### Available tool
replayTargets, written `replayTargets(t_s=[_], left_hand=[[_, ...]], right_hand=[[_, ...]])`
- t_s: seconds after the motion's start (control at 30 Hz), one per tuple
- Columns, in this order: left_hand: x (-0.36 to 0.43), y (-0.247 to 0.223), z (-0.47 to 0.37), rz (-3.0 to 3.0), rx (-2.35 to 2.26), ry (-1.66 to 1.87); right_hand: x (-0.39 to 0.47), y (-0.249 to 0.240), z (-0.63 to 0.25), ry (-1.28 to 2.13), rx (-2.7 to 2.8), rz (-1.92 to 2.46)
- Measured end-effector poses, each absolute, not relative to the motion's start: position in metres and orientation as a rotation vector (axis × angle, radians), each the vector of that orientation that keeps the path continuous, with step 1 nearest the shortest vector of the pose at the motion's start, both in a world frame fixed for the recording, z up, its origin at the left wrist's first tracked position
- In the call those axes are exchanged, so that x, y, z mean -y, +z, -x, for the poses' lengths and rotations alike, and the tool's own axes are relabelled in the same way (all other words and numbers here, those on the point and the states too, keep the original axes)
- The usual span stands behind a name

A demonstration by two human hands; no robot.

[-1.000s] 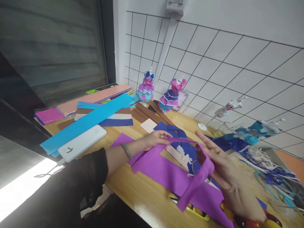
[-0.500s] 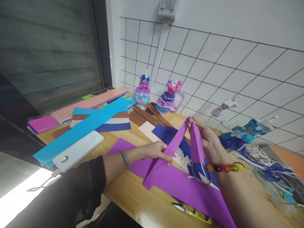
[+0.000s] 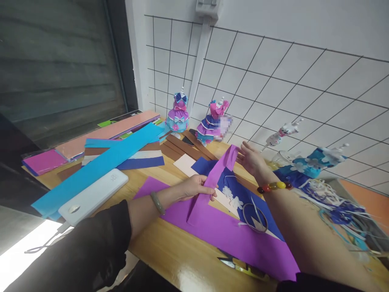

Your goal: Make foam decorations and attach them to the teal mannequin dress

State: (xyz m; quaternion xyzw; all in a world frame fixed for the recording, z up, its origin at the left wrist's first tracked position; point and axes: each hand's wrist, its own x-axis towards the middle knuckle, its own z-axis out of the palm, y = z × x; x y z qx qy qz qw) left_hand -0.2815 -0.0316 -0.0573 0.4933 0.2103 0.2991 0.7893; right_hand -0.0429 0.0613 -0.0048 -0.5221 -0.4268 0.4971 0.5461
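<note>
My left hand (image 3: pixel 194 188) pinches a purple strip (image 3: pixel 215 172) of thin sheet, foam or paper, between thumb and fingers. The strip slants up to a folded loop at its far end. Beside that fold is my right hand (image 3: pixel 252 160), its fingers stretched out and apart; whether a fingertip touches the strip I cannot tell. A large purple sheet (image 3: pixel 237 235) lies under both forearms. Dark blue sheets (image 3: pixel 258 198), white flower cut-outs (image 3: pixel 232 197) and a ring-shaped band (image 3: pixel 254 217) rest behind it. Yellow-handled scissors (image 3: pixel 240 265) lie partly under its front edge.
Blue strips (image 3: pixel 97 166) and a white power bank (image 3: pixel 94 196) with a cable lie at left. Small dressed figures (image 3: pixel 178 113) stand along the wire grid (image 3: pixel 243 69). A box of scrap strips (image 3: pixel 340 202) sits at right. Brown strips (image 3: pixel 174 148) lie further back.
The right hand has opened its fingers and drawn slightly away from the strip's fold. The strip's hanging end has swung up and left against the rest. The left hand keeps its pinch.
</note>
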Motion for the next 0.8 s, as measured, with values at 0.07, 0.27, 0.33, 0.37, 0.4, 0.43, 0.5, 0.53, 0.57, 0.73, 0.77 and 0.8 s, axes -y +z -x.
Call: replayTargets(t_s=[0.07, 0.27, 0.33, 0.37, 0.4, 0.43, 0.5, 0.53, 0.57, 0.73, 0.77, 0.8], left_hand=[[0.028, -0.059, 0.28, -1.014, -0.498, 0.734], [0.023, -0.053, 0.283, -0.974, -0.532, 0.923], [0.022, -0.051, 0.284, -0.96, -0.525, 0.97], [0.021, -0.05, 0.285, -0.95, -0.528, 0.994], [0.021, -0.05, 0.285, -0.936, -0.536, 1.015], [0.02, -0.051, 0.285, -0.921, -0.547, 1.031], [0.019, -0.052, 0.285, -0.89, -0.56, 1.037], [0.019, -0.053, 0.285, -0.875, -0.558, 1.03], [0.019, -0.053, 0.285, -0.861, -0.55, 1.024], [0.019, -0.056, 0.284, -0.828, -0.529, 0.998], [0.019, -0.056, 0.285, -0.825, -0.531, 0.988], [0.019, -0.056, 0.285, -0.82, -0.532, 0.977]], right_hand=[[-0.059, -0.015, 0.038, 1.092, 1.079, 1.324], [-0.06, -0.03, 0.027, 0.93, 1.133, 1.349], [-0.062, -0.031, 0.021, 0.897, 1.156, 1.364], [-0.062, -0.031, 0.019, 0.888, 1.173, 1.379], [-0.061, -0.032, 0.017, 0.884, 1.196, 1.398], [-0.06, -0.033, 0.017, 0.883, 1.226, 1.421], [-0.056, -0.037, 0.019, 0.888, 1.302, 1.472], [-0.053, -0.04, 0.021, 0.893, 1.345, 1.496], [-0.05, -0.044, 0.024, 0.898, 1.387, 1.517], [-0.044, -0.054, 0.038, 0.841, 1.471, 1.58], [-0.044, -0.053, 0.037, 0.808, 1.454, 1.583], [-0.045, -0.05, 0.036, 0.771, 1.427, 1.581]])
